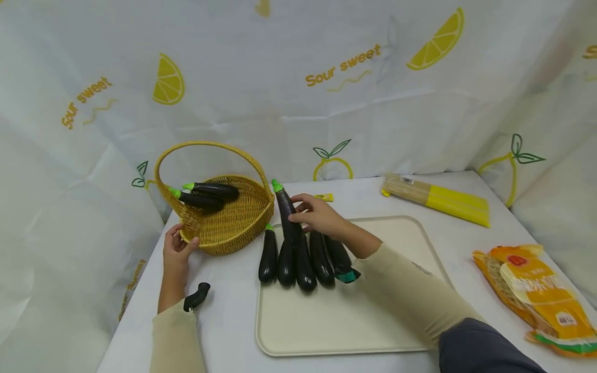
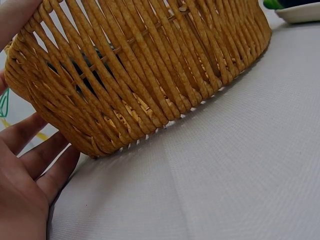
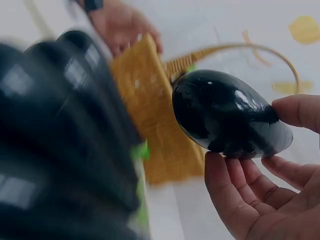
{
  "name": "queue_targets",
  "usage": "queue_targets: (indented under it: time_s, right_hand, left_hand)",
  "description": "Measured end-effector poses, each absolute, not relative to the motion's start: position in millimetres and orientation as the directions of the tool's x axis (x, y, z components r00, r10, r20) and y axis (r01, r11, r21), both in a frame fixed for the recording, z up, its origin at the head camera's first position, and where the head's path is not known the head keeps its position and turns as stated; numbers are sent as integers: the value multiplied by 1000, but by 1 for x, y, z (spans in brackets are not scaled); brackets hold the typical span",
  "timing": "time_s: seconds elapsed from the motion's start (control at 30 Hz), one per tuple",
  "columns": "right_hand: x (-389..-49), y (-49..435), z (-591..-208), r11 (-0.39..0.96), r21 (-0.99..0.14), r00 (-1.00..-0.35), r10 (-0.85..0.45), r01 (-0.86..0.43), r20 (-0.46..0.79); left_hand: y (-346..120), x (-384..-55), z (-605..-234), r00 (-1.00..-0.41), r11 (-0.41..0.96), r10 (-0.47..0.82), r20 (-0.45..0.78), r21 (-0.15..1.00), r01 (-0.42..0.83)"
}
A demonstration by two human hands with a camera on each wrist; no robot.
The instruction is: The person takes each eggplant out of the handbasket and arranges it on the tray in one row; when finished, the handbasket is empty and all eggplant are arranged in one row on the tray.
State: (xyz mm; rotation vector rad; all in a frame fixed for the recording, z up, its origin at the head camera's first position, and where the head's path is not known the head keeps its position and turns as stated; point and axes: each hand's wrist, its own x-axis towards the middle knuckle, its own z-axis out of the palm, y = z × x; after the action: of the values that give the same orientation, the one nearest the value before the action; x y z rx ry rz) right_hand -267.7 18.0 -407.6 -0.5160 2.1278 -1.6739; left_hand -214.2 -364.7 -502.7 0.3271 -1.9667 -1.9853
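My right hand (image 1: 322,217) holds an eggplant (image 1: 285,207) between thumb and fingers, its green stem end pointing away. In the right wrist view, the rounded end of this eggplant (image 3: 220,112) faces the camera, lifted off the others. Beneath it, several dark eggplants (image 1: 305,264) lie side by side on the beige tray (image 1: 326,331). To the left stands a wicker basket (image 1: 249,233) with a tall handle, holding two eggplants (image 1: 216,190) at its left side. My left hand (image 1: 176,259) grips the basket's near left edge, thumb by the rim and fingers along the outer wall.
A yellow-and-clear pack of noodles (image 1: 434,199) lies at the back right. Nearer on the right is an orange food bag (image 1: 541,300). A small yellow packet (image 1: 325,197) sits behind the tray. Printed white cloth (image 1: 280,119) hangs behind the table.
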Motion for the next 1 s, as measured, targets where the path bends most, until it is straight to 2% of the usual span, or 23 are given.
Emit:
queue_targets:
  time_s: [0.2, 0.43, 0.67, 1.0]
  right_hand:
    - [-254, 83, -423, 283, -959, -912, -389, 18, -132]
    - [-238, 134, -444, 354, -928, -916, -322, 120, -242]
    - [-223, 143, -462, 400, -897, -882, -334, 188, -333]
    - [-221, 146, -461, 534, -835, -888, -310, 133, -340]
  left_hand:
    - [-368, -214, -504, -916, 10, -400, 44, 999, 44]
    - [-369, -212, -501, -913, 21, -407, 36, 999, 30]
    - [-370, -212, -499, -914, 4, -405, 9, 1000, 8]
    - [-366, -215, -500, -920, 0, -391, 27, 1000, 29]
